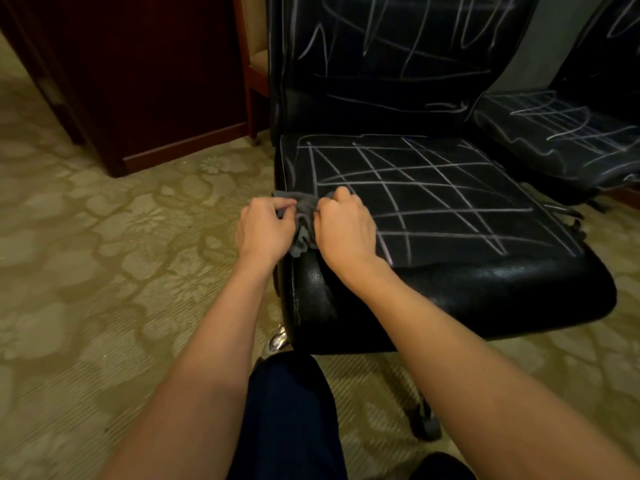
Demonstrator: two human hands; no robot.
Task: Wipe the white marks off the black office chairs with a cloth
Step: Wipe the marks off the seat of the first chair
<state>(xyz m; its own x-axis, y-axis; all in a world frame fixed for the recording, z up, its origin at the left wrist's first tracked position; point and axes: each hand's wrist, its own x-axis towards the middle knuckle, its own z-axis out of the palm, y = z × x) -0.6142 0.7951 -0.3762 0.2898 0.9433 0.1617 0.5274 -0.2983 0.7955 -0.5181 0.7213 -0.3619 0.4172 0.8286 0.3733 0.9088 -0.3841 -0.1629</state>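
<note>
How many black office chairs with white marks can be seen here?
2. The near chair stands in the middle, before the hands; the second chair is at the right edge, cut off. Others may be out of view.

Both forearms bare to the frame's lower edge; no sleeves, no cuffs in view. Left hand (265, 228) and right hand (344, 228): no rings, no gloves. No watch or band at either wrist, just behind the knuckles. Fingernails on the left fingers (285, 203) short, unpainted as far as can be told. Well back from the fingertips, between the two forearms, a leg in dark navy trousers (291, 417), plain smooth cloth, no visible seam or pattern. A second dark shape at the bottom edge, too dim to identify.
</note>
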